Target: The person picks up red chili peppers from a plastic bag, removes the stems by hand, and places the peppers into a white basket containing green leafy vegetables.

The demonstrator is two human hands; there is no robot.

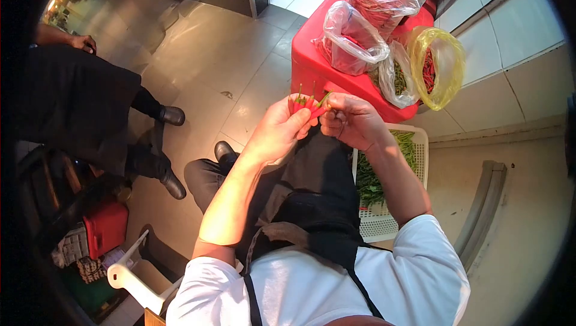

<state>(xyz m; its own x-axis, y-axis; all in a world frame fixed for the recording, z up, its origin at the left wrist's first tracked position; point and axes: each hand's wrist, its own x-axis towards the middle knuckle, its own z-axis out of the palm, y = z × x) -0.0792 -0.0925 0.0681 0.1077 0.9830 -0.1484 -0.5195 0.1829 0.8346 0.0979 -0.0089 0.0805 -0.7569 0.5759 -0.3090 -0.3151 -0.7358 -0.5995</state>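
My left hand point(277, 129) is closed around a small bunch of red chillies point(300, 105), their green stems pointing up. Close beside it, my right hand point(355, 120) pinches the green stem of a red chilli point(319, 110) at the bunch's edge. Both hands are over my lap, just in front of a red plastic stand point(305, 56). On the stand are a clear bag point(351, 41), a bag with green contents point(397, 77) and a yellow-rimmed bag point(441, 71) holding red chillies point(428, 71).
Under my right forearm stands a white perforated basket point(379, 229) with green chillies or leafy stalks point(378, 176). A tiled wall point(480, 95) borders the right side. To the left sits another person in a dark apron point(78, 98). A white chair part point(129, 275) is at lower left.
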